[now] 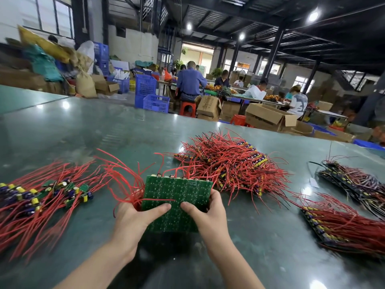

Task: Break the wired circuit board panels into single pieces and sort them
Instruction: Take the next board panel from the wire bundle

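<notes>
Both hands grip a green circuit board panel (177,197) above the table (83,130), solder side up: left hand (135,217) and right hand (210,213) press thumbs on its near half. Red wires (125,174) spill from beneath, toward the left hand's side.

Glossy green table (83,126) fills near scene. Left: loose pile of single boards (37,197), red wires fanned out. Centre, farther back: big heap of red-wired pieces (233,163). Right, near: stacked panels (341,232) with red wires. Far right: darker stack (354,184), dark wires.
</notes>
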The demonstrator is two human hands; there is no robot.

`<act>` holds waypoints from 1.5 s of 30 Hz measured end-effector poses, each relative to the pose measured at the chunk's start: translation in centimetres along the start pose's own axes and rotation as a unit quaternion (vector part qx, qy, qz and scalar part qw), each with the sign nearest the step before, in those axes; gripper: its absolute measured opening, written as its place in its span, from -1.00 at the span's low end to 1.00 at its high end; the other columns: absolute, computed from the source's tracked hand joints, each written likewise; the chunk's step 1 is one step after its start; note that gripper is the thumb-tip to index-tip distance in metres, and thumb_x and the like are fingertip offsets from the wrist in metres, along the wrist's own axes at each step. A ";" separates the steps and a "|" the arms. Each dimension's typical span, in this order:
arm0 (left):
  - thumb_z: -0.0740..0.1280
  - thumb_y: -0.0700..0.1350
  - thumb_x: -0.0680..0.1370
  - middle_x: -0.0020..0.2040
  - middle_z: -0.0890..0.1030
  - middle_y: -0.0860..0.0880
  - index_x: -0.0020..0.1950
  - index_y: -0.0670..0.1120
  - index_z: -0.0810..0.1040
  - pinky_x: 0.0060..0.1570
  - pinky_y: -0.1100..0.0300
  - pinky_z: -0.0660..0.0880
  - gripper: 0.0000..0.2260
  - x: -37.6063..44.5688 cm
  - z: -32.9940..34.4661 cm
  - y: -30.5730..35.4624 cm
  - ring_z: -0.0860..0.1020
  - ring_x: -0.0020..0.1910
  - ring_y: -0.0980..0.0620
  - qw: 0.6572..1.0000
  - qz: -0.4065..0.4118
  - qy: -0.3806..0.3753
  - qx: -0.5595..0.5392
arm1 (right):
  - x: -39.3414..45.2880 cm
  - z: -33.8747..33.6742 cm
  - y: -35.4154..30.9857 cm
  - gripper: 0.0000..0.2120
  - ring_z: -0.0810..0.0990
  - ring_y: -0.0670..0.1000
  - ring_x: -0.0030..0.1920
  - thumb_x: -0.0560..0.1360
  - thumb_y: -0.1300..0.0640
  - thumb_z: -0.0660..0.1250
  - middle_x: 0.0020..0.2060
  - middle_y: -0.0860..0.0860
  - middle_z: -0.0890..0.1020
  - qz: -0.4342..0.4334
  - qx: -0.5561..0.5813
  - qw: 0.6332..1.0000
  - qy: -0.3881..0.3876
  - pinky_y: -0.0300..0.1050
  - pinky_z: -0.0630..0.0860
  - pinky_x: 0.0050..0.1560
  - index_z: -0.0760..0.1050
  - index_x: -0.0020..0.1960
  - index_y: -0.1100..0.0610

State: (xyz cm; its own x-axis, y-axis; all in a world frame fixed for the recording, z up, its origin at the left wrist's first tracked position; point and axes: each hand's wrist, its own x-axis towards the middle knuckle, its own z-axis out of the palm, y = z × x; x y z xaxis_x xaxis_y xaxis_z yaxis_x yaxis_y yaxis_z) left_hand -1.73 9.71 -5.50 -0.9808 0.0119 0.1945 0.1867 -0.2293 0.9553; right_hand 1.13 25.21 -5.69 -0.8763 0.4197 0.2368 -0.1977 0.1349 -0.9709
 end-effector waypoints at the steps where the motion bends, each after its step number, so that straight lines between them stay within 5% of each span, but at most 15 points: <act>1: 0.57 -0.34 0.24 -0.26 0.70 0.08 -0.19 -0.10 0.64 -0.33 0.51 0.45 -0.75 0.0 0.0 0.0 0.66 -0.28 0.19 1.000 0.009 0.007 0.013 | -0.1 0.1 0.1 -0.57 0.64 -0.13 -0.10 0.29 0.29 0.54 -0.10 -0.04 0.67 0.001 0.003 1.000 0.003 -0.16 0.55 -0.04 0.44 0.03 0.04; 22: 0.55 -0.33 0.27 -0.16 0.71 0.06 -0.09 -0.08 0.65 -0.22 0.45 0.50 -0.72 -0.8 0.1 -0.9 0.67 -0.16 0.14 0.998 0.061 0.022 0.025 | -1.7 1.3 -0.9 -0.59 0.57 -0.13 -0.03 0.33 0.31 0.49 -0.05 -0.04 0.59 -0.013 -0.048 0.997 0.058 -0.33 0.47 -0.02 0.36 0.00 -0.01; 32: 0.58 -0.28 0.25 -0.14 0.71 0.06 -0.07 0.12 0.66 -0.11 0.26 0.56 -0.61 -0.8 0.2 -1.3 0.67 -0.11 0.09 0.997 0.067 0.027 0.027 | -2.3 1.8 -1.2 -0.56 0.52 0.03 0.08 0.38 0.30 0.46 0.05 0.09 0.53 -0.009 -0.078 0.995 0.060 -0.14 0.43 0.11 0.29 0.05 0.00; 35: 0.57 -0.28 0.26 -0.13 0.71 0.05 -0.06 0.11 0.66 -0.03 0.10 0.51 -0.62 -0.8 0.1 -1.5 0.67 -0.09 0.07 0.997 0.064 0.030 0.029 | -2.3 1.8 -1.2 -0.56 0.51 0.06 0.10 0.39 0.29 0.46 0.06 0.10 0.53 -0.007 -0.087 0.994 0.059 -0.05 0.43 0.16 0.28 0.07 0.02; 45: 0.57 -0.26 0.27 -0.15 0.71 0.11 -0.12 0.02 0.66 -0.03 0.11 0.50 -0.72 -1.0 0.2 -1.9 0.66 -0.12 0.16 0.994 0.068 0.052 0.065 | -2.4 2.0 -0.8 -0.54 0.50 0.09 0.10 0.37 0.26 0.48 0.04 0.09 0.53 -0.005 -0.107 0.991 0.080 0.06 0.42 0.19 0.31 0.13 0.08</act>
State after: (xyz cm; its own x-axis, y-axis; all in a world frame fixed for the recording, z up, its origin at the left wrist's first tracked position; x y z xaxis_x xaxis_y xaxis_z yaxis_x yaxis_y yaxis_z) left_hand -1.10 10.28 -7.43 -0.9454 -0.1128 0.3057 0.3165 -0.0947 0.9438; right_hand 2.49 22.26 -5.55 -0.7909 0.5515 0.2653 -0.0929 0.3203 -0.9428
